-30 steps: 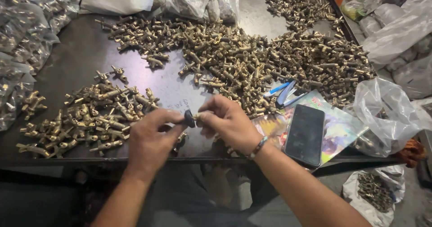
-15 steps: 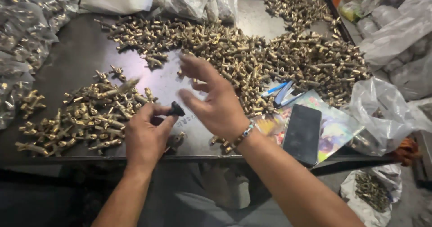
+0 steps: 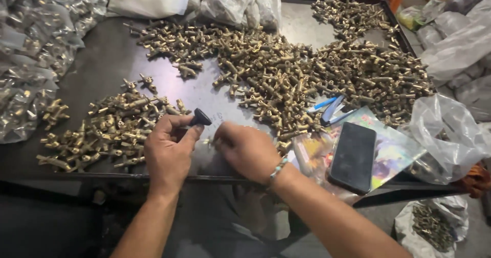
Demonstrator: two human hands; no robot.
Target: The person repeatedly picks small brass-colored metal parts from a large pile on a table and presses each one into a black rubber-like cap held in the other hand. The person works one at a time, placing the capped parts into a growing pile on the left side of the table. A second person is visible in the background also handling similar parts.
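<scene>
My left hand (image 3: 168, 153) grips a small black tool (image 3: 200, 118) whose dark tip sticks up between thumb and forefinger. My right hand (image 3: 247, 151) lies knuckles up on the dark metal tray (image 3: 107, 66), fingertips pinched on a small brass fitting (image 3: 211, 141) that is mostly hidden. A small heap of brass fittings (image 3: 107, 130) lies just left of my left hand. A much larger spread of brass fittings (image 3: 307, 69) covers the tray's middle and right.
A black phone (image 3: 353, 156) rests on a colourful glossy sheet (image 3: 394, 148) at the right. Blue-handled tools (image 3: 330, 107) lie beside it. Clear plastic bags of fittings (image 3: 30, 58) crowd the left edge; more bags (image 3: 450, 135) sit right and at the back.
My right hand, raised open over the big pile half a second ago, has come back down to the tray near my left hand and closed. The left hand has barely moved.
</scene>
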